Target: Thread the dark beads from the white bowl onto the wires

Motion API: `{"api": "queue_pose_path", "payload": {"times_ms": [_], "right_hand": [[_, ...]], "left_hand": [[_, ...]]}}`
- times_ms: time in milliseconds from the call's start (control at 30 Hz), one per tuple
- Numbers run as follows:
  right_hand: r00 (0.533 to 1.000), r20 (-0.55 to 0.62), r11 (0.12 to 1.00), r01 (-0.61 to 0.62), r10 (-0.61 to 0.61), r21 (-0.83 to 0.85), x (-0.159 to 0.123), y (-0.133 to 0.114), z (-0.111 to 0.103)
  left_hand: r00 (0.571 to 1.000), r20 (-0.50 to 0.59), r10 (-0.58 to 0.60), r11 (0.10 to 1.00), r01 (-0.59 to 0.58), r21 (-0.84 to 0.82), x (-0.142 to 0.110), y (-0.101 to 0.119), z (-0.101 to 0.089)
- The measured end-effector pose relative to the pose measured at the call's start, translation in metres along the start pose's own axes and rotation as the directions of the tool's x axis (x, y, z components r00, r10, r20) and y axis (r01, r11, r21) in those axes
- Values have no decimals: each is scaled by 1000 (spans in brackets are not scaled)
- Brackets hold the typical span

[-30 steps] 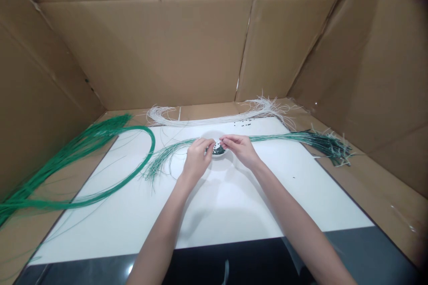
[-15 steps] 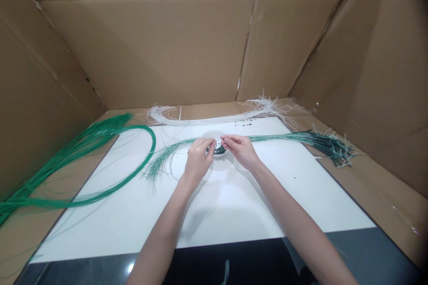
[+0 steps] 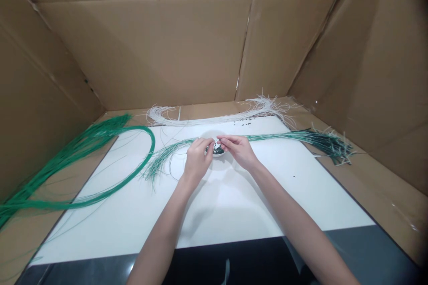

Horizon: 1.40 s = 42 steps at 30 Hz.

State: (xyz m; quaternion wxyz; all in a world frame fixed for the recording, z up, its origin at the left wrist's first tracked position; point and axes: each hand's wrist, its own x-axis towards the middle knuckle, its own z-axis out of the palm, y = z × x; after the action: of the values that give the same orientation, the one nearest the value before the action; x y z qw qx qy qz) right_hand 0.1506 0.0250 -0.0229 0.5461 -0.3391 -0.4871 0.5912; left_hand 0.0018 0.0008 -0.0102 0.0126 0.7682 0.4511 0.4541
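A small white dish (image 3: 219,155) sits near the middle of the white board (image 3: 234,205), holding a heap of small dark beads (image 3: 217,151). My left hand (image 3: 197,159) curls at the dish's left side, fingertips over its rim. Over the dish's right side, my right hand (image 3: 238,151) has its fingertips pinched together. Whether either hand pinches a thin strand or a bead is too small to tell. A bundle of thin green-and-white wires (image 3: 267,136) passes behind both hands, and the dish partly hides under my fingers.
A long green wire loop (image 3: 80,164) curves over the board's left side and off the frame. White wires (image 3: 214,119) lie along the back edge, with loose dark beads (image 3: 242,123) nearby. Cardboard walls (image 3: 143,49) surround the board, and dark glossy surface (image 3: 234,262) lies in front.
My right hand has shifted slightly left, closer over the dish. My left hand and the wires have barely moved.
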Motion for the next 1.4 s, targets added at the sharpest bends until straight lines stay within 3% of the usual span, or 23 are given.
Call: {"api": "queue_pose_path", "payload": {"times_ms": [567,1167,1400], "right_hand": [[1000,-13,996,26,-27,-86,0,-4,3],[999,-3,999,-35,35,41,0,-2,2],[999,-1,999,-48,48,6,0,-5,0]], "left_hand": [[1000,17,18,1000,-18,-2,1,0,0],[1000,2,24,999,-24,-28,0,4,-1],[1000,-10,21,999,-21,-31,2,5,-3]]}}
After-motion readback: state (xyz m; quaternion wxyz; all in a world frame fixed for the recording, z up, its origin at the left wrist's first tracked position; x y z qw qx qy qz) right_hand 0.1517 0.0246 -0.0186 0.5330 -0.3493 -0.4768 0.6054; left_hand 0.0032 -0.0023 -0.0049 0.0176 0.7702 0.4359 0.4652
